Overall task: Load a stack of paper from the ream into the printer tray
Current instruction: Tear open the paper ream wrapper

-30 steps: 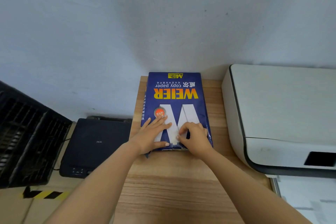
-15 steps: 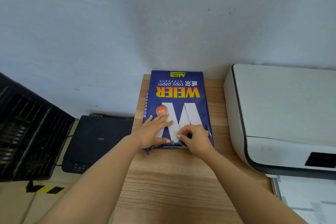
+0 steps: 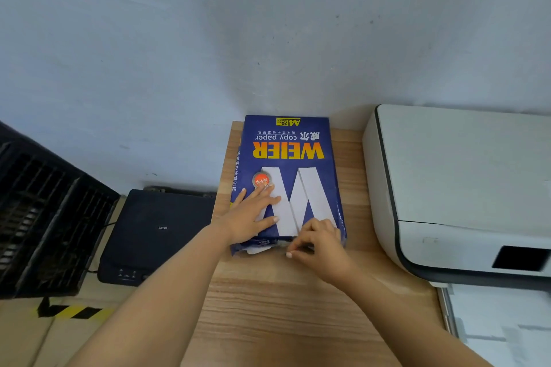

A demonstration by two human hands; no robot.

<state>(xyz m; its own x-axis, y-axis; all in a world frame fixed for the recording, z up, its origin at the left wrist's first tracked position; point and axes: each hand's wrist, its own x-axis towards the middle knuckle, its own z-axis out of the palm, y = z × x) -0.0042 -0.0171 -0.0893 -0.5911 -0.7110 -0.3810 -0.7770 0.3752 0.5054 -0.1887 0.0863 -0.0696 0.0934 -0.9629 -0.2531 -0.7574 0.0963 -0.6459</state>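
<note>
Ream (image 3: 287, 176) lies flat on the tabletop (image 3: 280, 307), far end near the wall, near end facing me with the wrapper already torn ragged at that edge. Some white shows through the tear.

My left hand (image 3: 253, 217) is spread flat, fingers apart, pressing on the top face just behind the torn end. Holding nothing, just pinning the pack. My right hand (image 3: 317, 243) sits at the near right corner, fingers curled together at the wrapper edge; I judge it's pinching a flap, but the fingertips hide the contact, so I can't tell for sure.

Step in hand, as I read it: open the near end enough to get sheets out.

- Keep the left palm weight down so the pack doesn't slide toward me when I pull.
- Tear along the end seam, not up across the top, so the wrapper holds the rest.
- Pull low and outward; lifting would bend the top sheets.
- Take a modest stack, squared.

Printer (image 3: 465, 188) is to the right of my right hand, close by. Tray not visible from here.
</note>
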